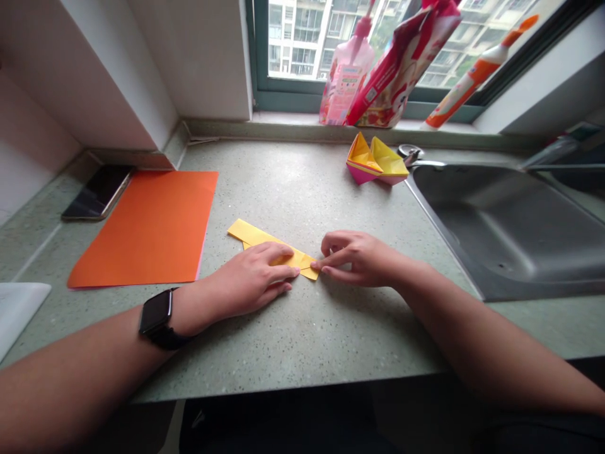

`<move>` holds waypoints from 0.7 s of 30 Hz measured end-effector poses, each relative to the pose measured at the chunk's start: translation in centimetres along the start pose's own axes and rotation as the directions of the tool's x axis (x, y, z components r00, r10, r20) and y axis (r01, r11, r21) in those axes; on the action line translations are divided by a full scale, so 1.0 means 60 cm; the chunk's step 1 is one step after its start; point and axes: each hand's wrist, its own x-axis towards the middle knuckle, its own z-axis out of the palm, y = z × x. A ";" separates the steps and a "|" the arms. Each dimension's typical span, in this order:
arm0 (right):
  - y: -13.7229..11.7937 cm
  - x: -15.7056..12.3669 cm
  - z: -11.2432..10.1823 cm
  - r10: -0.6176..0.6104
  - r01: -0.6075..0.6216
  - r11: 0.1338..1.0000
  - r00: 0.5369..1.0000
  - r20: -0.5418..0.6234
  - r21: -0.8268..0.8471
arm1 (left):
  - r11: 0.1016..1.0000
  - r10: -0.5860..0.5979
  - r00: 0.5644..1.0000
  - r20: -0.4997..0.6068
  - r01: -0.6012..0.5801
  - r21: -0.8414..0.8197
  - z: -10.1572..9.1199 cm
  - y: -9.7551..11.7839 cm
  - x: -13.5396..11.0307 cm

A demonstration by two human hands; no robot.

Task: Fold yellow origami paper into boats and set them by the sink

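A folded strip of yellow paper [250, 234] lies slantwise on the counter, its narrow end toward the right. My left hand [253, 277] rests over its middle, fingers stretched out and pressing it down, so part of the folds is hidden. At the right tip of the paper, my right hand [354, 257] has its thumb and index finger close together on the edge, with the other fingers curled. Behind my right hand stand two joined folded paper boats [377, 161], yellow and orange inside and pink below.
Orange paper sheets [151, 230] lie to the left, beside a dark phone [99, 192]. A steel sink [510, 233] is set in at the right. On the windowsill stand a pink pump bottle [347, 82], a red pouch [401, 69] and an orange-white bottle [472, 85].
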 end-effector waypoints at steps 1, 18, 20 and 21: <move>0.004 -0.002 -0.003 0.023 -0.023 1.000 1.000 0.004 -0.010 | 1.000 -0.002 1.000 -0.004 0.002 -0.002 0.000 0.000 0.001; -0.011 0.007 0.023 -0.019 0.011 0.991 0.998 -0.055 -0.135 | 0.999 -0.029 1.000 0.000 0.029 -0.038 -0.005 0.001 0.006; -0.011 0.005 0.016 -0.016 0.007 0.995 0.996 -0.088 -0.102 | 0.999 -0.021 1.000 -0.003 0.020 -0.025 -0.004 0.001 0.004; -0.011 0.004 0.011 -0.013 0.004 0.997 0.994 -0.111 -0.083 | 1.000 -0.016 1.000 -0.003 0.016 -0.019 -0.003 0.001 0.004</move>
